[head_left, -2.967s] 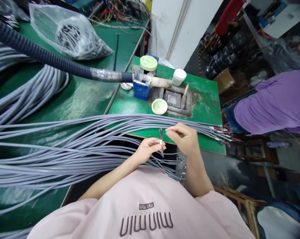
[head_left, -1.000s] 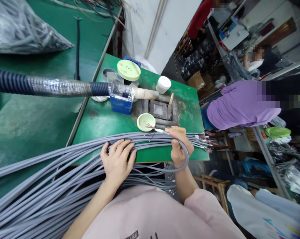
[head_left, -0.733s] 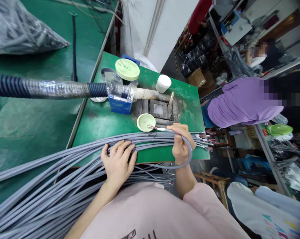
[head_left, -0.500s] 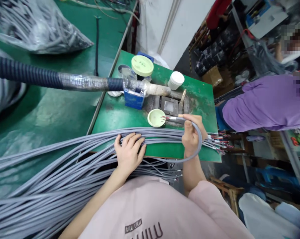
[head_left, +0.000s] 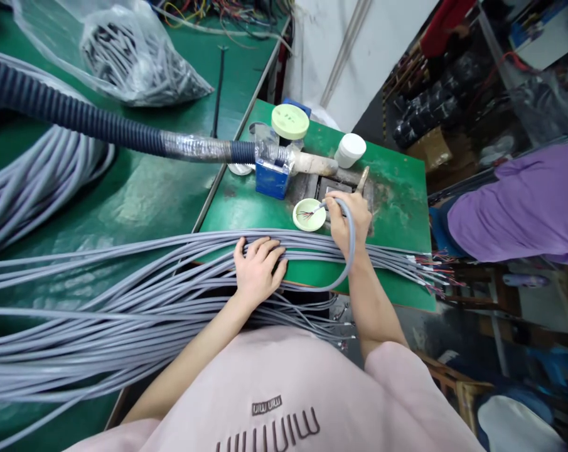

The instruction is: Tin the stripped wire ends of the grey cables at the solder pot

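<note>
My right hand [head_left: 353, 223] is closed around a grey cable [head_left: 348, 260] near its end, and the cable bends in a loop below the hand. The cable's stripped, thin coloured wires [head_left: 306, 215] reach into a small pale green bowl [head_left: 310, 225]. My left hand [head_left: 259, 269] lies with spread fingers on a bundle of grey cables [head_left: 307, 239] along the front of the table. The bundle's stripped ends [head_left: 437, 267] fan out at the table's right edge. Partly hidden behind my right hand is a dark metal block [head_left: 328, 183] with a recess.
A ribbed black hose [head_left: 137, 135] ends in a pale nozzle [head_left: 316, 164] beside a blue box [head_left: 270, 181]. A white tub [head_left: 350, 149] and a pale green lid [head_left: 290, 121] stand behind. A bag of cable pieces [head_left: 137, 63] lies back left. A person in purple [head_left: 523, 201] is at right.
My right hand has tilted and moved toward the bowl, lowering the cable's wire ends into it. My left hand stays on the bundle. The whole view has shifted.
</note>
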